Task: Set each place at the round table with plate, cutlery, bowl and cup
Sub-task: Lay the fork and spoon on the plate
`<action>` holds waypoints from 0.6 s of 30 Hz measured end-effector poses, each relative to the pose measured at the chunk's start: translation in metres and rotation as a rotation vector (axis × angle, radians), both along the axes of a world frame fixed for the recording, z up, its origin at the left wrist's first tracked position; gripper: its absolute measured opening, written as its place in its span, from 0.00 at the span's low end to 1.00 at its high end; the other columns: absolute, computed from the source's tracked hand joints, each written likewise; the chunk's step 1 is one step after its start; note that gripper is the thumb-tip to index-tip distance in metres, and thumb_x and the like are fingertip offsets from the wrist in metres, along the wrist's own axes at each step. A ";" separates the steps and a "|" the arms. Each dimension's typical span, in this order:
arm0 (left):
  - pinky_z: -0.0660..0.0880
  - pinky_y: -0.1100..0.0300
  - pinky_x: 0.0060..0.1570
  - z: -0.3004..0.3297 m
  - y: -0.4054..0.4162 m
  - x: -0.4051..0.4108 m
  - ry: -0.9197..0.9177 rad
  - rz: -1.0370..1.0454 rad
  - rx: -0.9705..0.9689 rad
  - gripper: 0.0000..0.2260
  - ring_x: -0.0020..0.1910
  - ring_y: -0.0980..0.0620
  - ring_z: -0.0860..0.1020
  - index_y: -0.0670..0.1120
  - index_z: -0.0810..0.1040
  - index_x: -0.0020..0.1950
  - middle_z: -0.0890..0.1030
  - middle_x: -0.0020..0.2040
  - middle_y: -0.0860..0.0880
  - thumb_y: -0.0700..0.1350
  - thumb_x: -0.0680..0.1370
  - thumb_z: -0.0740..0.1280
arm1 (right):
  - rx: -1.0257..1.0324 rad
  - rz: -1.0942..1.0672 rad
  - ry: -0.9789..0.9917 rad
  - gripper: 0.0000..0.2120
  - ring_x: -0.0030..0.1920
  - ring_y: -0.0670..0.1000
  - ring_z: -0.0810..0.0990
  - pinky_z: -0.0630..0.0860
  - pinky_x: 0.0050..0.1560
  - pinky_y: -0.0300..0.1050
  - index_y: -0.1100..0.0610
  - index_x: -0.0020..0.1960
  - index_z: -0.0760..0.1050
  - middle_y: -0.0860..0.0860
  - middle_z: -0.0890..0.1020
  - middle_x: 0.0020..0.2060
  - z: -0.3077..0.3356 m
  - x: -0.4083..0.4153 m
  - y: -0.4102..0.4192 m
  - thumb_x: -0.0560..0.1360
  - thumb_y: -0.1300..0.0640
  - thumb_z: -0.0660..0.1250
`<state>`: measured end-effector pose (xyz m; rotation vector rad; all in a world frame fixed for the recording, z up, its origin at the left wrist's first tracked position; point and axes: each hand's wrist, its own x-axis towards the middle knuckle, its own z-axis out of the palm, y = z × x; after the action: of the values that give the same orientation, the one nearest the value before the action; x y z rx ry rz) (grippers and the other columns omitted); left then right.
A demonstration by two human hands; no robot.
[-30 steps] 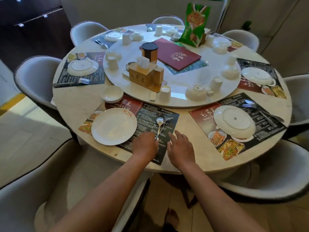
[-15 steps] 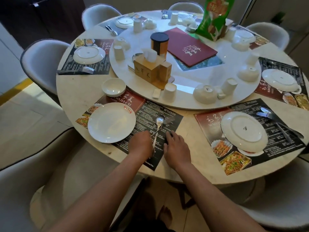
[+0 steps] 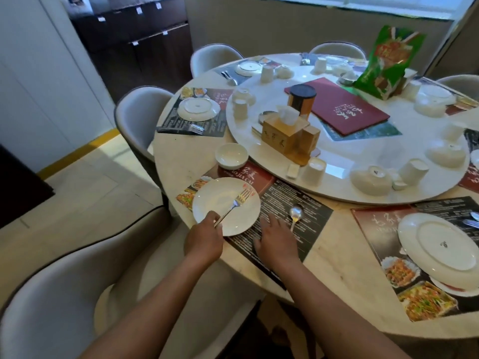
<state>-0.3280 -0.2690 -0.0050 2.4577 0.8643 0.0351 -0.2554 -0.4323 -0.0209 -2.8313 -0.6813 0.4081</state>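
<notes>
At the near edge of the round marble table (image 3: 181,161), a dark printed placemat (image 3: 293,221) carries the place being set. White lazy Susan (image 3: 363,156) fills the table centre, holding a wooden tissue box (image 3: 283,134), a red menu folder (image 3: 342,107), upturned cups and bowls. White plate (image 3: 220,203) sits on the placemat's left end. Small white bowl (image 3: 231,155) stands just beyond it, on bare tabletop. Left hand (image 3: 204,239) pinches the handle of a fork (image 3: 237,203), tines out over the plate. Right hand (image 3: 274,237) lies flat on the placemat, fingers spread, gripping nothing. Spoon (image 3: 295,215) lies on the mat just beside the right fingertips; contact can't be told.
</notes>
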 end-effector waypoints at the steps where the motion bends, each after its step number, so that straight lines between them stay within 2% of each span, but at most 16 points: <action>1: 0.78 0.53 0.46 -0.001 0.007 -0.002 0.009 0.023 -0.010 0.10 0.47 0.47 0.77 0.56 0.72 0.64 0.81 0.53 0.47 0.52 0.83 0.59 | -0.046 0.028 0.036 0.33 0.79 0.59 0.54 0.61 0.75 0.56 0.54 0.80 0.55 0.55 0.56 0.80 -0.002 0.001 0.002 0.80 0.44 0.62; 5: 0.76 0.55 0.41 -0.008 0.026 -0.006 0.049 0.048 -0.003 0.10 0.45 0.50 0.76 0.55 0.70 0.65 0.81 0.52 0.48 0.50 0.84 0.59 | -0.169 0.095 0.119 0.39 0.79 0.59 0.54 0.65 0.73 0.58 0.53 0.81 0.51 0.54 0.53 0.80 -0.006 0.007 0.004 0.78 0.41 0.65; 8: 0.73 0.55 0.36 -0.013 0.038 -0.007 0.079 0.020 0.016 0.07 0.43 0.50 0.77 0.55 0.66 0.61 0.80 0.47 0.49 0.51 0.83 0.59 | -0.207 0.122 0.114 0.39 0.78 0.61 0.56 0.68 0.71 0.58 0.55 0.80 0.53 0.56 0.54 0.80 -0.006 0.011 0.007 0.78 0.41 0.65; 12: 0.79 0.52 0.42 -0.020 0.051 -0.006 0.099 0.000 0.000 0.04 0.45 0.49 0.78 0.58 0.64 0.54 0.80 0.48 0.48 0.52 0.83 0.60 | -0.209 0.122 0.108 0.37 0.76 0.61 0.61 0.71 0.67 0.58 0.55 0.78 0.59 0.56 0.60 0.78 -0.001 0.013 0.009 0.76 0.41 0.68; 14: 0.77 0.53 0.40 -0.019 0.055 -0.005 0.107 -0.011 0.004 0.04 0.45 0.49 0.78 0.58 0.65 0.54 0.80 0.49 0.49 0.51 0.83 0.60 | -0.190 0.112 0.107 0.37 0.74 0.60 0.62 0.72 0.66 0.58 0.53 0.77 0.60 0.55 0.62 0.76 0.000 0.015 0.009 0.74 0.41 0.69; 18: 0.74 0.54 0.40 -0.017 0.066 -0.004 0.121 0.001 0.020 0.03 0.47 0.46 0.78 0.56 0.68 0.55 0.81 0.51 0.47 0.52 0.83 0.61 | -0.176 0.070 0.134 0.43 0.77 0.60 0.58 0.69 0.68 0.60 0.50 0.79 0.56 0.54 0.56 0.79 0.000 0.020 0.011 0.71 0.37 0.71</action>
<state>-0.3316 -0.2031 -0.0221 2.4993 0.9200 -0.1065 -0.2350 -0.4218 -0.0207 -2.9149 -0.7523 0.6951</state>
